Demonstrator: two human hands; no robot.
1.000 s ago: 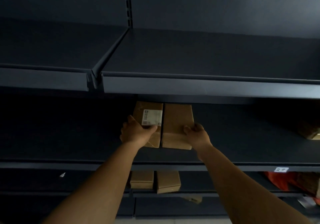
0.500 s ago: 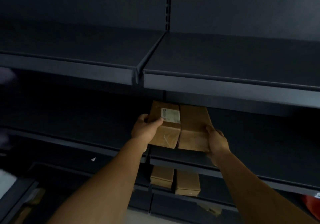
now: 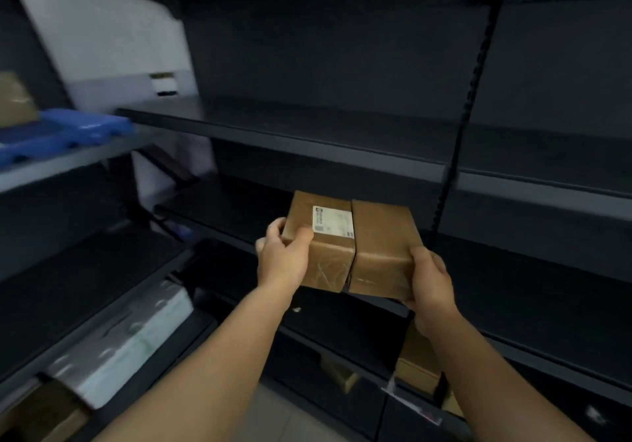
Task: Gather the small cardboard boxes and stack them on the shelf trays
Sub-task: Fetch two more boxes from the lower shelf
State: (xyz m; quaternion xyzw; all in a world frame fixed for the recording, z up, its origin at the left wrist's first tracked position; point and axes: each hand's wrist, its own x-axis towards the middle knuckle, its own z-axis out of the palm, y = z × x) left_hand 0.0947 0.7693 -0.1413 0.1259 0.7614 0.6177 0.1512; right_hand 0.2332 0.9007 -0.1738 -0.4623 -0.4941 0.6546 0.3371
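Two small brown cardboard boxes are pressed side by side in front of me. The left box (image 3: 323,246) carries a white label on top, and my left hand (image 3: 282,258) grips its left edge. My right hand (image 3: 429,277) holds the plain right box (image 3: 381,253) by its near right corner. Both boxes hang in the air in front of a dark shelf tray (image 3: 219,205), clear of its surface. More small cardboard boxes (image 3: 417,363) sit on a lower shelf below my right wrist.
Dark metal shelves run across the view, with a slotted upright post (image 3: 458,154) at the right. On the left rack lie a blue plastic item (image 3: 65,133), a brown box (image 3: 15,99) and a clear-wrapped white package (image 3: 126,342).
The two boxes came off the shelf and toward me, held in both hands. My view has swung left, bringing the left rack into sight.
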